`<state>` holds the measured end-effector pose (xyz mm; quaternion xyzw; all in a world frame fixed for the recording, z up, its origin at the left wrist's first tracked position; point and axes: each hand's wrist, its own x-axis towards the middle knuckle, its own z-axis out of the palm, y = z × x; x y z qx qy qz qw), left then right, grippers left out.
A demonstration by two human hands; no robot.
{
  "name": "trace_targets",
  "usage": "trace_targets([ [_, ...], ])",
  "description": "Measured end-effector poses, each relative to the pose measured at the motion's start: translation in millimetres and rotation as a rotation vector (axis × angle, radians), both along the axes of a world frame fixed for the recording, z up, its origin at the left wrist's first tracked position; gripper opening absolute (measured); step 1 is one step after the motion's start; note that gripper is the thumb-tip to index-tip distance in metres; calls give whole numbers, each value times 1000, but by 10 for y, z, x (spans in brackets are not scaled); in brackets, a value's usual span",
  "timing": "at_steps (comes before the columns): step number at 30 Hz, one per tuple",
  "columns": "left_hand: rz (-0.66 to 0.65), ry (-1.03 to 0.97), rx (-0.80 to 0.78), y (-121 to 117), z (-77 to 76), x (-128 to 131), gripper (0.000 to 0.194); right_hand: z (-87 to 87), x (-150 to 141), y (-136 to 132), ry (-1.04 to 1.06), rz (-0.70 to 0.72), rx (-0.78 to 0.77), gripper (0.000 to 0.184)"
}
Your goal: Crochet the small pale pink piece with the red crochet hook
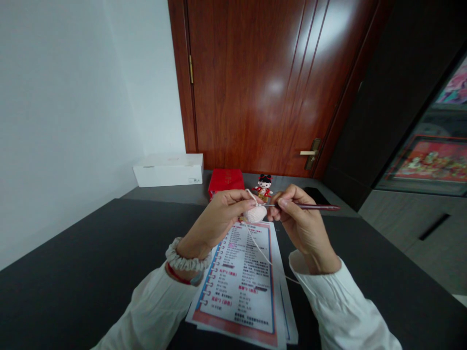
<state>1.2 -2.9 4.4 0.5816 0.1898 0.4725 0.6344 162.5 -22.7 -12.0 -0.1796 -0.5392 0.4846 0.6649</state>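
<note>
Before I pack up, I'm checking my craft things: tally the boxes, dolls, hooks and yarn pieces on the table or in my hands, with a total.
Boxes: 2 (white box, red box)
Doll: 1
Hook: 1, in the right hand
Pale yarn piece: 1, in the left hand
Total: 5

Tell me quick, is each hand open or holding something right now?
Left hand: closed, holding the pale crocheted piece.
Right hand: closed, holding the crochet hook by its dark red handle.
</note>
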Motion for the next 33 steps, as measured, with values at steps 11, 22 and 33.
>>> trace_targets([
  [11,-31,-48,-74,-22,29,17,11,31,-113,-10,188,85,-116,20],
  [22,-2,-52,-60,-31,64,42,14,4,-144,-1,258,85,-58,16],
  [33,19,-15,-40,-8,88,18,27,-39,-191,86,330,153,-220,19],
])
